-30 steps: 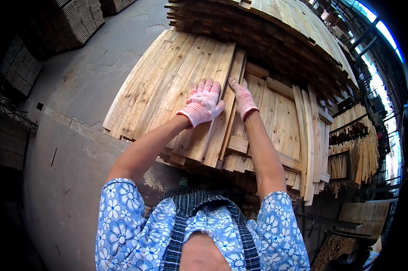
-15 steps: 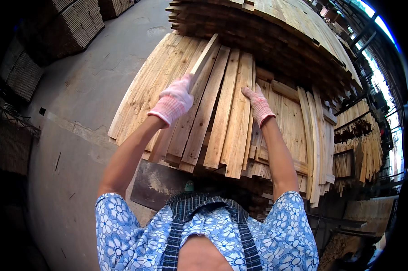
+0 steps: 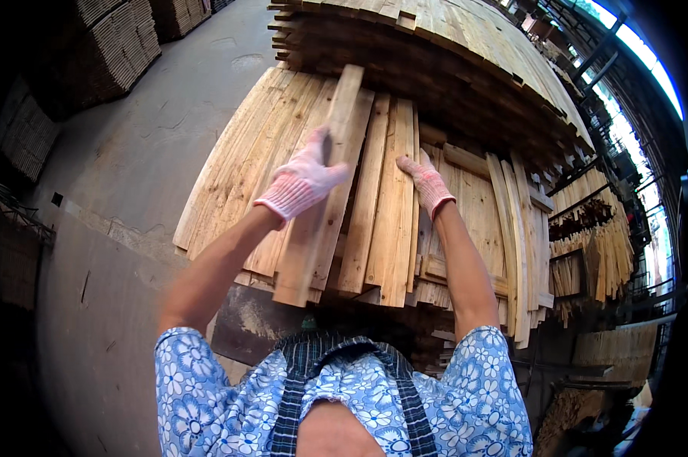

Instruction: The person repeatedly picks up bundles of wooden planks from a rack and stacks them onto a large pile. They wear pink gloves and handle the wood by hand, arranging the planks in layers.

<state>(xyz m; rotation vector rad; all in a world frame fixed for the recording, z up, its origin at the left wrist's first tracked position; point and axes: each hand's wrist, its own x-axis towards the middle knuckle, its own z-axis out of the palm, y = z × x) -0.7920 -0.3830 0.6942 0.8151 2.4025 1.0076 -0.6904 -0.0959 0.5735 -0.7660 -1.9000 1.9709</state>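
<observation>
two gloved hands work a stack of planks point(image 3: 393, 206); the left hand point(image 3: 302, 183) has its fingers clamped on a long plank point(image 3: 325, 198) lying atop the stack; the right hand point(image 3: 427, 183) rests flat, fingers together, on neighbouring boards.

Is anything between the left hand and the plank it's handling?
No. The left hand already grips the plank, fingers wrapped over its edge, lifted above the plank pile. The right hand rests flat on planks beside it, clear of the lifted one.
</observation>
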